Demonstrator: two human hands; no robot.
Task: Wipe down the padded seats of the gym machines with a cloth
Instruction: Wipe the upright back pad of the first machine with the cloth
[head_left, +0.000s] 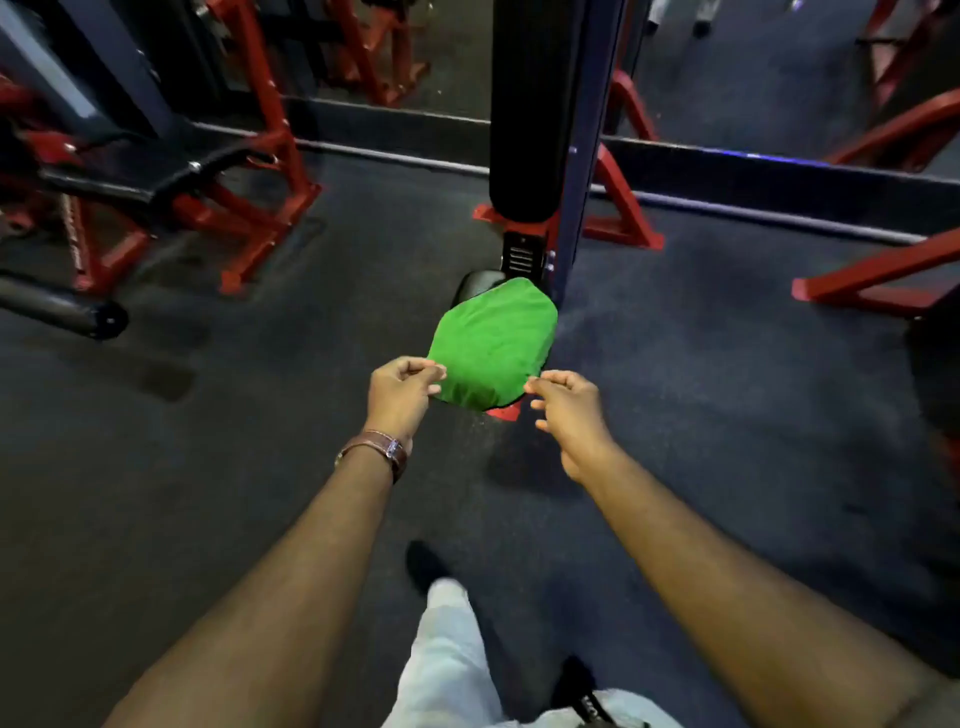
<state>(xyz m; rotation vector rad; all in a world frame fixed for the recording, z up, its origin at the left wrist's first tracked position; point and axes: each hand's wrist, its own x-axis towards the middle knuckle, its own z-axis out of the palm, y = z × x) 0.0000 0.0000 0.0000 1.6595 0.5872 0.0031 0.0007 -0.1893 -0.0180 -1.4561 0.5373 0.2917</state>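
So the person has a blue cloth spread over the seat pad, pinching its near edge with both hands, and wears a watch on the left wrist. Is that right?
Nearly. The cloth is green, not blue, as the head view shows. The rest holds: it lies spread over the seat pad, the left hand and right hand pinch its near edge, and a watch sits on the left wrist.

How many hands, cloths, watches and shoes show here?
Hands: 2, the left hand and right hand, each pinching a near corner of the cloth.
Cloths: 1, the green cloth spread over the seat.
Watches: 1, the watch on the left wrist.
Shoes: 2, one shoe ahead, the other shoe nearer.
Total: 6.
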